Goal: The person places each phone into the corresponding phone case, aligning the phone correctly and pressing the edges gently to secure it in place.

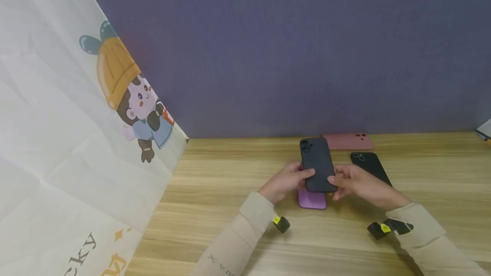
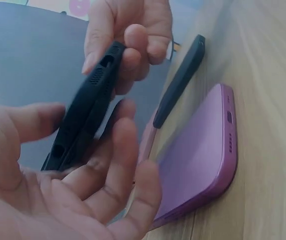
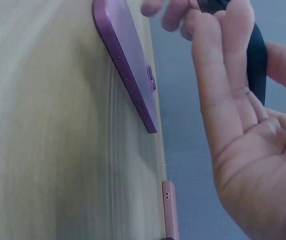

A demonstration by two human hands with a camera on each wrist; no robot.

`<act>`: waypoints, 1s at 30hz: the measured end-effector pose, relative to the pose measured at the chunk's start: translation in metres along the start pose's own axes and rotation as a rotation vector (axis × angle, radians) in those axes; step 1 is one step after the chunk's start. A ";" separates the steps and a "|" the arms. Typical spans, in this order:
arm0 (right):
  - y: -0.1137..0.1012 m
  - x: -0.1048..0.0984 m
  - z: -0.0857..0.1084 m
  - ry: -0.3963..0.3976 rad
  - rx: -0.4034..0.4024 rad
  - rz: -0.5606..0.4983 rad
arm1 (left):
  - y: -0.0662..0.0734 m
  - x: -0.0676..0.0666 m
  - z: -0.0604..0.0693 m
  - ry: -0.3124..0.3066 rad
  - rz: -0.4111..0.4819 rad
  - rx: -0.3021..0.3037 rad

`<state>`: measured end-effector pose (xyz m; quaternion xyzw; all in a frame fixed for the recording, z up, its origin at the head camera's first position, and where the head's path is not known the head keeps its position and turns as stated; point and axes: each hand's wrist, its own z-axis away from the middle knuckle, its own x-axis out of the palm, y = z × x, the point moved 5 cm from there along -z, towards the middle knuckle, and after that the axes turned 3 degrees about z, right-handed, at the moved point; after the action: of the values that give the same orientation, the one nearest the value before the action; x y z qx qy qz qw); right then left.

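Note:
A black phone case (image 1: 318, 159) is held up over the table between both hands, its camera cutouts at the upper left. My left hand (image 1: 285, 181) pinches its left side, thumb on the back face. At the lower right corner my right hand (image 1: 362, 184) grips it, thumb on top and fingers beneath. In the left wrist view the bottom edge of the case (image 2: 90, 105) shows a port opening and small speaker holes. Partly hidden below it lies a purple phone (image 1: 311, 200); the right wrist view shows this phone (image 3: 130, 65) from its side.
Right of the hands, another black phone or case (image 1: 372, 168) lies on the wooden table (image 1: 215, 161), partly covered by the right hand. A pink phone or case (image 1: 347, 141) lies by the dark back panel (image 1: 287, 54). A white printed sheet (image 1: 88, 152) stands at left.

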<state>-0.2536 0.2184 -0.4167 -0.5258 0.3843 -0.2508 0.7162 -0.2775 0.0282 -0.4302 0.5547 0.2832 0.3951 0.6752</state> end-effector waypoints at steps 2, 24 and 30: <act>-0.001 -0.003 0.001 0.024 -0.004 0.005 | -0.001 0.001 0.001 -0.026 -0.026 -0.006; 0.000 -0.009 0.001 0.071 -0.035 -0.013 | 0.004 0.001 0.006 0.062 -0.338 0.044; -0.002 -0.009 0.002 0.073 -0.041 -0.015 | 0.005 0.002 0.006 0.076 -0.352 0.057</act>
<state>-0.2571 0.2253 -0.4122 -0.5338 0.4113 -0.2671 0.6889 -0.2721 0.0273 -0.4239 0.5001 0.4123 0.2831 0.7069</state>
